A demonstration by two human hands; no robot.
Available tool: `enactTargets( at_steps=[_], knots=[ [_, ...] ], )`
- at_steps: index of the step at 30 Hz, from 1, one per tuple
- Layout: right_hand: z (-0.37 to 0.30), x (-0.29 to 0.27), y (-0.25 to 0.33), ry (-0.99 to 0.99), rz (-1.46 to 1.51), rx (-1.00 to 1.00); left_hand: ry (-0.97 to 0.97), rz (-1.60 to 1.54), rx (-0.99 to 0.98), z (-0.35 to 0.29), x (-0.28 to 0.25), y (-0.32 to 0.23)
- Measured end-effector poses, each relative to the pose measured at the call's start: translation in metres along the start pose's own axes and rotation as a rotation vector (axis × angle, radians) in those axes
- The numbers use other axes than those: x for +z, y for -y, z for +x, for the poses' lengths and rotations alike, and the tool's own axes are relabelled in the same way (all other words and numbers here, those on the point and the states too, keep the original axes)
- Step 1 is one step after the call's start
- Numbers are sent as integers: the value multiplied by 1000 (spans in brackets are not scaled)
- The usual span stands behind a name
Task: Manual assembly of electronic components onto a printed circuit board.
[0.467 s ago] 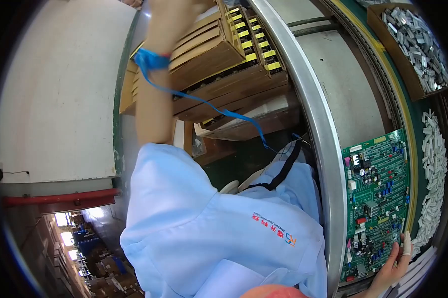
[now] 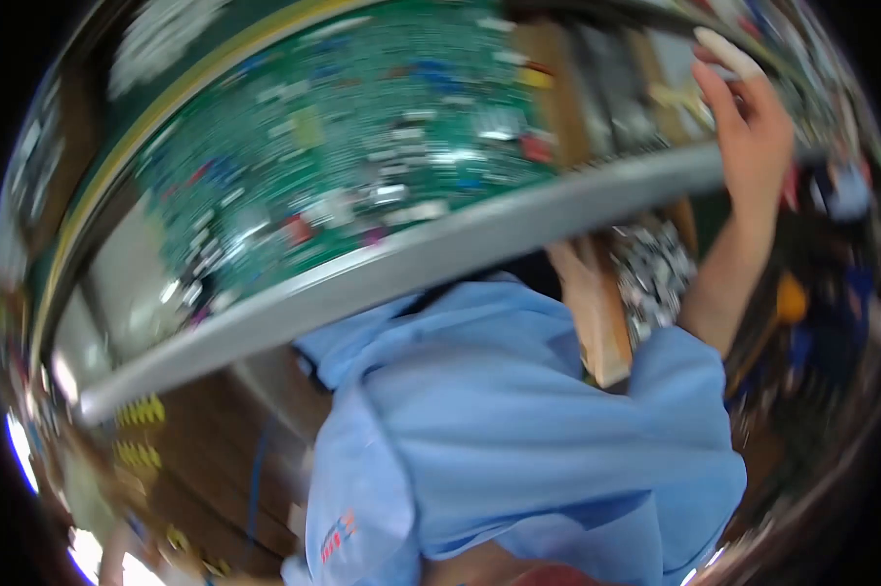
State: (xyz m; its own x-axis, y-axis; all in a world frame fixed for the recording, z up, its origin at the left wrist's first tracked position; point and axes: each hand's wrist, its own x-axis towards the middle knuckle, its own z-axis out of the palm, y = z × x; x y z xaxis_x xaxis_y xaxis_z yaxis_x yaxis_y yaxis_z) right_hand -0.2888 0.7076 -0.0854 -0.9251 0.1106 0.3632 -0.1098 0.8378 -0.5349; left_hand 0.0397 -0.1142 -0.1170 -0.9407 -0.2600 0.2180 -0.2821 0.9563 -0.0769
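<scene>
My right hand (image 2: pixel 758 122) is raised at the upper right, past the right end of the metal rail. Its fingers are apart, a white cover is on one fingertip, and nothing shows between them. Close by are a brown carton (image 2: pixel 554 93) and some blurred pale yellow parts (image 2: pixel 682 100). A large green circuit board (image 2: pixel 352 146), crowded with components, lies behind the rail to the left of this hand. My left hand (image 2: pixel 94 479) is at the lower left rim, smeared by motion beside cartons with yellow tabs; its fingers cannot be made out.
The silver metal rail (image 2: pixel 430 239) runs across in front of me. Below it on the right stands a carton of small metallic parts (image 2: pixel 653 269). Brown cartons (image 2: pixel 201 488) and a blue cord (image 2: pixel 258 479) are at the lower left. White parts (image 2: pixel 162 44) lie beyond the yellow strip.
The view has swung round toward the board and rail. My right hand has left the board's edge and is raised beside the carton. My left hand now shows only blurred at the lower left rim.
</scene>
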Motion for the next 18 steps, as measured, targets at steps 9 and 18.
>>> enactTargets(
  at_steps=[9, 18],
  knots=[
    [-171, -79, -199, 301, -785, 934, 32, -412, 124, 136, 89, -93],
    [-252, 18, -282, 514, -788, 570, -36, -597, -62, 142, 2, -109]
  ],
)
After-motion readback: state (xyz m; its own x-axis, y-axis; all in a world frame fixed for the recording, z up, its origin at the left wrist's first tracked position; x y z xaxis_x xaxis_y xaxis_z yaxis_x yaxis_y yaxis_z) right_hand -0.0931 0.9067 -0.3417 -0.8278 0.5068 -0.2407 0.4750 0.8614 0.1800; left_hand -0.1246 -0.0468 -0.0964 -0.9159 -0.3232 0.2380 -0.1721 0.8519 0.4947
